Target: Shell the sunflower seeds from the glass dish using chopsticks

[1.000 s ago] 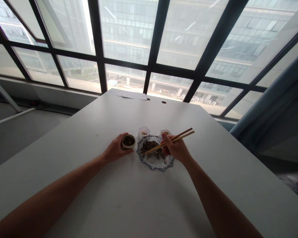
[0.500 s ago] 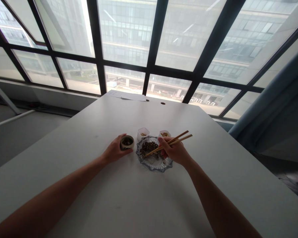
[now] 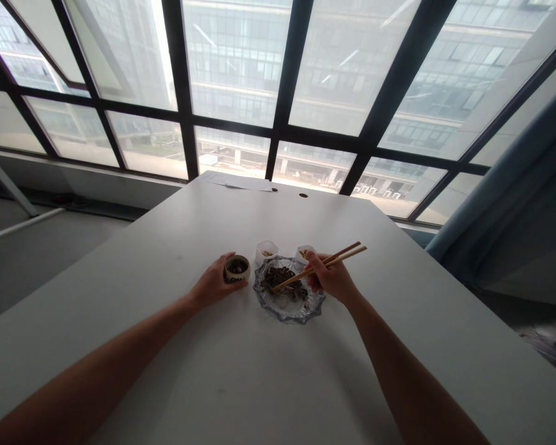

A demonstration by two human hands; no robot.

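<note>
My left hand point(image 3: 214, 284) curls around a small round cup point(image 3: 237, 267) with dark contents, resting on the white table point(image 3: 241, 371). My right hand point(image 3: 334, 278) grips a pair of wooden chopsticks point(image 3: 324, 264). Their tips reach down into a pile of dark pieces on a scalloped glass dish point(image 3: 289, 290). The dish stands between my two hands.
Two small white square containers point(image 3: 266, 251) point(image 3: 303, 253) stand just behind the dish. Papers point(image 3: 238, 180) lie at the table's far edge by a cable hole point(image 3: 303, 195). Large windows rise beyond; a blue curtain point(image 3: 514, 185) hangs at the right.
My right hand and the chopsticks shifted slightly over the dish, the tips staying in the dark pieces. My left hand has stayed on the cup.
</note>
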